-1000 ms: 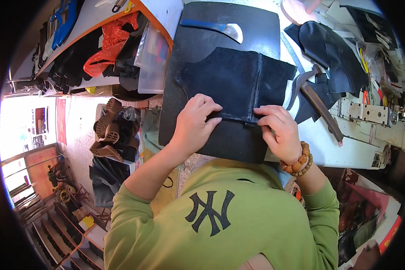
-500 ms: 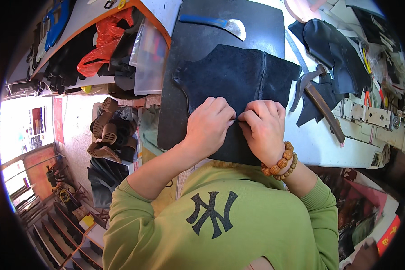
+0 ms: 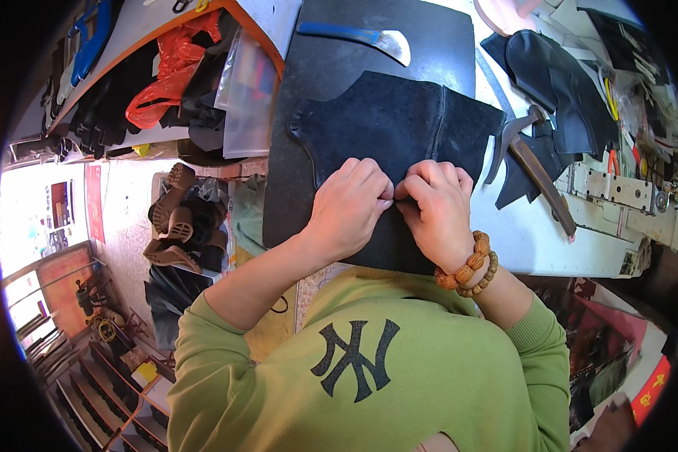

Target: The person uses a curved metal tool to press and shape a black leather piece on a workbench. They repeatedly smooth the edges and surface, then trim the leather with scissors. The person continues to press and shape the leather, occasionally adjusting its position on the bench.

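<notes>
So both hands are in close on the leather point(image 3: 377, 113). Left hand point(image 3: 352, 207) and right hand point(image 3: 437, 215) each have thumb and fingers drawn together, pinching its near edge, fingertips almost meeting. Can't tell exactly how much of it is gripped, since the fingers hide that bit. There's a chunky bead bracelet point(image 3: 467, 268) on the right wrist, and the person's got a green sweatshirt point(image 3: 444, 331) on with a dark logo.

The leather is a dark piece lying flat on a black board point(image 3: 279, 188), with a curved cutout on the left and a seam running up toward the right side. Past its far edge, also on the board, is a knife point(image 3: 358, 36) with a blue handle and a wide rounded blade, blade end to the right.

Right of the board is the white worktop point(image 3: 527, 252). There's a hammer point(image 3: 536, 177) on it, head at the far end and wooden handle slanting toward the near right, with dark scraps point(image 3: 523, 184) around it. A ruler point(image 3: 493, 83) lies along the board's right side, and a bigger folded pile of black leather pieces point(image 3: 542, 68) is beyond the hammer. Metal machine parts point(image 3: 618, 190) sit further right.

Over on the left there's an orange-edged shelf point(image 3: 132, 71) with a red bag point(image 3: 166, 87) stuffed in, clear sleeves point(image 3: 246, 113) beside it, and a heap of brown shoe soles point(image 3: 177, 218) lower down.
</notes>
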A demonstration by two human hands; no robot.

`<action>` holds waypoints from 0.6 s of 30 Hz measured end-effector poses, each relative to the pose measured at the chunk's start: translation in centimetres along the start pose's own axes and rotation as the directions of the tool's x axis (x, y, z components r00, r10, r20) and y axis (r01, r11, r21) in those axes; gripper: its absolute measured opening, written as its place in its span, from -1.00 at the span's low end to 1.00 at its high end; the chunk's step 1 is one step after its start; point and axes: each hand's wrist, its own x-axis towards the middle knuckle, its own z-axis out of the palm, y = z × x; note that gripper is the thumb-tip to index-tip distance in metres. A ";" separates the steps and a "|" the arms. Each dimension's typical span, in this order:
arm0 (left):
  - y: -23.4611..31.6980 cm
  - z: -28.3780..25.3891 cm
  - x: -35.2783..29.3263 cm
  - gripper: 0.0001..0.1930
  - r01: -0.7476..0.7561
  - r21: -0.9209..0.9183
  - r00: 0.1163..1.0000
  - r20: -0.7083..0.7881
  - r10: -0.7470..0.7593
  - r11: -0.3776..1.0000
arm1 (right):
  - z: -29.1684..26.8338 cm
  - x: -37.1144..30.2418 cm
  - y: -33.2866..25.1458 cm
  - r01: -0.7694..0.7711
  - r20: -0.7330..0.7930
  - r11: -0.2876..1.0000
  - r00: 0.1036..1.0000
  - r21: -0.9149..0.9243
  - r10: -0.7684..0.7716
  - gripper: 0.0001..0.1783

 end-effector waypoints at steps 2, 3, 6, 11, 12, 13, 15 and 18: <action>0.0 -0.1 0.1 -0.85 -0.002 0.017 1.000 0.005 0.002 1.000 | 0.1 -0.1 0.0 -0.009 0.021 1.000 1.000 0.006 0.009 -0.80; 0.0 -0.1 0.1 -0.84 -0.007 0.036 1.000 0.013 0.007 0.999 | 0.1 -0.1 -0.1 0.000 0.043 1.000 0.999 0.004 0.000 -0.80; 0.3 -0.2 0.3 -0.82 -0.014 0.057 0.999 0.032 0.013 0.998 | -0.2 0.0 0.1 0.021 0.087 1.000 0.996 0.021 -0.023 -0.81; 1.3 0.0 0.3 -0.79 0.059 0.106 0.997 0.049 -0.064 0.993 | -1.7 2.0 1.4 -0.152 0.138 0.929 0.984 0.337 0.111 -0.78; 1.5 0.1 0.4 -0.79 0.059 0.123 0.996 0.058 -0.066 0.991 | -2.0 2.6 1.8 -0.069 0.210 0.972 0.977 0.227 0.020 -0.78; 1.6 0.1 0.5 -0.80 0.057 0.139 0.995 0.067 -0.067 0.989 | -2.2 3.1 2.1 -0.031 0.304 0.995 0.953 0.094 0.002 -0.78; 1.7 0.1 0.6 -0.81 0.058 0.165 0.994 0.077 -0.071 0.985 | -2.6 4.1 2.3 0.052 0.393 0.999 0.918 0.014 -0.054 -0.77; 1.8 0.0 0.7 -0.84 0.062 0.200 0.992 0.097 -0.082 0.978 | -2.7 5.6 2.2 0.151 0.495 0.987 0.863 -0.057 -0.104 -0.76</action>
